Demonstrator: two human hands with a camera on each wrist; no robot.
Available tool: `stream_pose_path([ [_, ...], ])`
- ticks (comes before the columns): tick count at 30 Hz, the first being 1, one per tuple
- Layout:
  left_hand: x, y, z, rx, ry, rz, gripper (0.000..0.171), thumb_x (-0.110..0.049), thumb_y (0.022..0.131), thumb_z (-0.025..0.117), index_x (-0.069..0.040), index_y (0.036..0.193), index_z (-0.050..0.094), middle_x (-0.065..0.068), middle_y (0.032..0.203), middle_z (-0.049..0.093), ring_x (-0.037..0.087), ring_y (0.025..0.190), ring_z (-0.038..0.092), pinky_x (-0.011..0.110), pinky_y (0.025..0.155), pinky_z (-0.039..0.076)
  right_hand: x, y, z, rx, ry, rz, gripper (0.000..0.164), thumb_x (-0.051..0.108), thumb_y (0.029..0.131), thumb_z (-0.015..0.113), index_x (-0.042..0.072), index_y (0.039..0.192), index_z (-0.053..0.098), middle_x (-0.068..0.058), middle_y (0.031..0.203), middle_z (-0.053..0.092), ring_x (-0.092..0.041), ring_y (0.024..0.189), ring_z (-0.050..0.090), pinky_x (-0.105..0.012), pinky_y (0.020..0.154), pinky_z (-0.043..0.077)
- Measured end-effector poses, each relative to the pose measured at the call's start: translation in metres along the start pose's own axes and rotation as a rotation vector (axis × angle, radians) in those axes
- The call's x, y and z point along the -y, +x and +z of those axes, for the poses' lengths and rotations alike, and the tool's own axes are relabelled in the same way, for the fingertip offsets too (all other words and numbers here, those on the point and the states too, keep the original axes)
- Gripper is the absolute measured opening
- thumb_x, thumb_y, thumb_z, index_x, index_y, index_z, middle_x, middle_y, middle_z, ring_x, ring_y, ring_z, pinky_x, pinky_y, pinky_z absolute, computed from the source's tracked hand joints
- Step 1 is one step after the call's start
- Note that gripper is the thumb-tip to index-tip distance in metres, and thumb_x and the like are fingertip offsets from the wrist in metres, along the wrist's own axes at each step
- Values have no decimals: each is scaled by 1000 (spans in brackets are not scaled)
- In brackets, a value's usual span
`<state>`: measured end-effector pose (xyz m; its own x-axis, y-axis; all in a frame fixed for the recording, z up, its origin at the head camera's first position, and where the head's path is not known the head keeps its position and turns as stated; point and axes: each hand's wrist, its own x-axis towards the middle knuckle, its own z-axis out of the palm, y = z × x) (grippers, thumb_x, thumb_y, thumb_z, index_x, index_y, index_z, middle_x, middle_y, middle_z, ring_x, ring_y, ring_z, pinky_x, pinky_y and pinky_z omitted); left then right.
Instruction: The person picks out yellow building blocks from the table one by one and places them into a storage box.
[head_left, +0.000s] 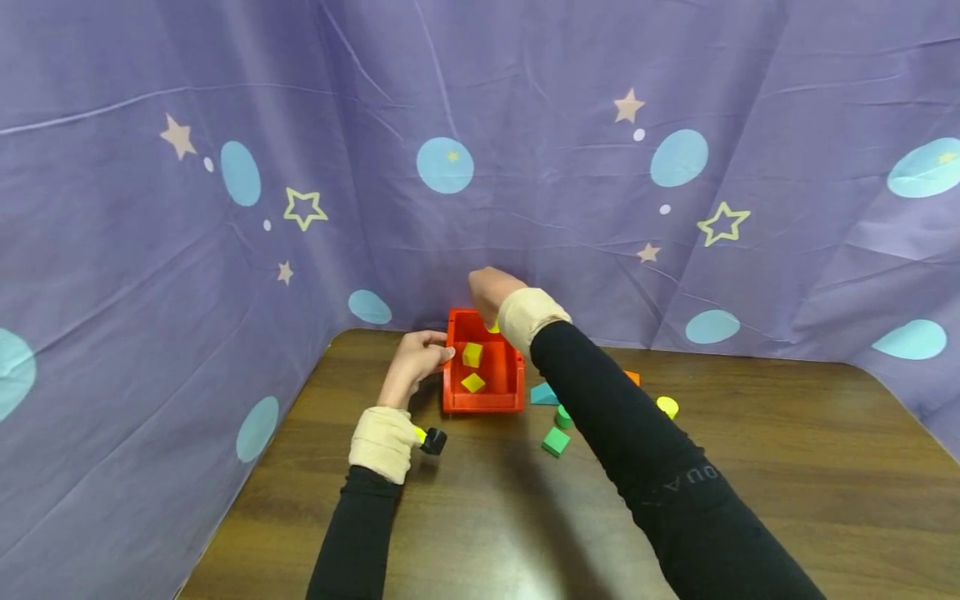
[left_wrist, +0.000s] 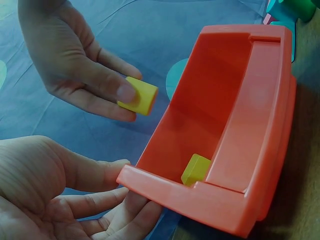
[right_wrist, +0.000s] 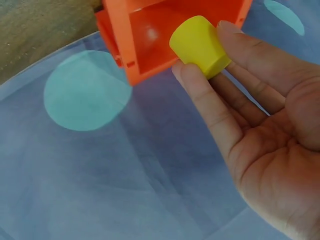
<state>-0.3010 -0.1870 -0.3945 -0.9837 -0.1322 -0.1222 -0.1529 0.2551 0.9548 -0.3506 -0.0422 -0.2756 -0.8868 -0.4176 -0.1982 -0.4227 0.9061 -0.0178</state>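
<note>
The table's left edge [head_left: 258, 462] meets a purple curtain [head_left: 112, 333], with a strip of wood between that edge and the left hand [head_left: 415, 362]. This hand grips the left wall of the red box [head_left: 483, 403], thumb at the rim. The box sits by the table's far edge, the curtain just beyond; 2 yellow blocks [head_left: 472, 355] lie inside, toward the near end. Over the box's far right part, the right hand [head_left: 495, 292] pinches a yellow cylinder [right_wrist: 199, 45] between thumb and fingers, above the open top. Just right of the box lies a blue wedge [head_left: 543, 394], then a green cylinder [head_left: 564, 417] and, nearer, a green block [head_left: 556, 442]. The right sleeve [head_left: 637, 467] partly hides an orange block [head_left: 633, 377]. Farther right stands 1 more cylinder [head_left: 667, 407], also yellow, with wide room to the right edge.
</note>
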Motion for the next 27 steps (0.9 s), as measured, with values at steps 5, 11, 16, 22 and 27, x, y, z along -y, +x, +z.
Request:
stream_pose_path([
  [5, 1, 1, 0, -2, 5, -1, 38, -2, 93, 63, 5, 130, 64, 11, 103, 69, 13, 83, 64, 26, 77, 59, -2, 9, 10, 13, 15, 23, 17, 0, 82, 81, 3, 96, 73, -10, 108, 71, -23, 90, 62, -36, 88, 59],
  [11, 1, 1, -1, 2, 14, -2, 39, -2, 92, 63, 5, 130, 64, 12, 102, 70, 15, 85, 65, 31, 80, 61, -7, 15, 19, 42, 91, 42, 18, -3, 82, 79, 3, 98, 72, -10, 109, 71, -22, 90, 60, -34, 86, 59],
  [16, 0, 2, -1, -8, 7, -3, 38, -1, 92, 64, 5, 129, 65, 12, 101, 69, 16, 85, 65, 26, 75, 59, -11, 24, 27, 57, 118, 78, 18, -1, 81, 82, 3, 97, 75, -11, 115, 72, -22, 95, 62, -35, 86, 59],
  [22, 0, 2, -1, -6, 17, -8, 38, -2, 92, 65, 4, 129, 65, 8, 94, 69, 12, 80, 64, 26, 75, 59, -13, 34, 38, 74, 125, 105, 21, 1, 82, 82, 4, 101, 74, -11, 118, 71, -23, 102, 66, -35, 87, 59],
  [27, -1, 1, -1, 3, 4, -9, 38, -2, 92, 64, 5, 129, 64, 7, 92, 69, 12, 79, 64, 30, 79, 61, -11, 37, 43, 41, 132, 114, 22, -2, 83, 78, 3, 103, 73, -12, 116, 72, -23, 101, 67, -34, 87, 60],
])
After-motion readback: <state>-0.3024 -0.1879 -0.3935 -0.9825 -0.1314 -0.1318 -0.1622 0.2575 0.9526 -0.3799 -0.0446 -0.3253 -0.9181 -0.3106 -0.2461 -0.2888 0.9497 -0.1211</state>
